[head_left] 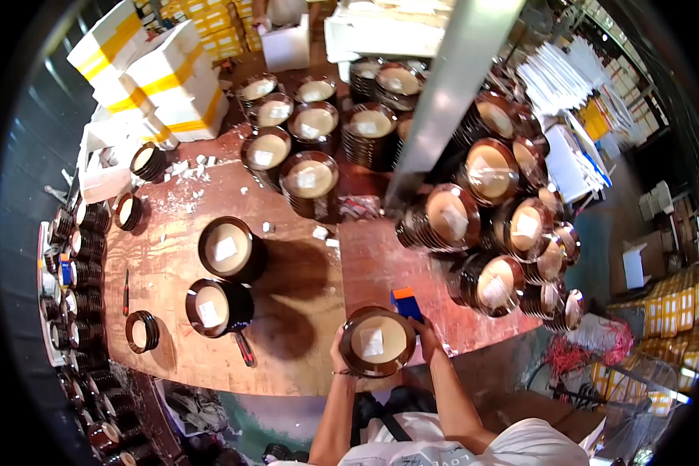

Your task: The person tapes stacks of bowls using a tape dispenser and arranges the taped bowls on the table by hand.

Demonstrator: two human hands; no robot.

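A brown-rimmed bowl [396,342] with a beige middle and a white square piece on it is held in front of my body. My left hand [339,351] grips its left rim. My right hand [427,340] closes on its right side, with the fingers partly hidden. A blue and orange block [407,304] touches or lies just beyond the right fingers; whether they hold it I cannot tell. To the left stand two stacks of similar bowls [229,247], [210,307], and a red and black handled tool [245,349] lies beside the nearer stack.
Many bowl stacks [311,175] fill the table's back, and more lean at the right [493,283]. A metal post [450,93] rises between them. White foam boxes [171,78] stand back left. Foam crumbs [186,175] and a thin tool [126,291] lie at left.
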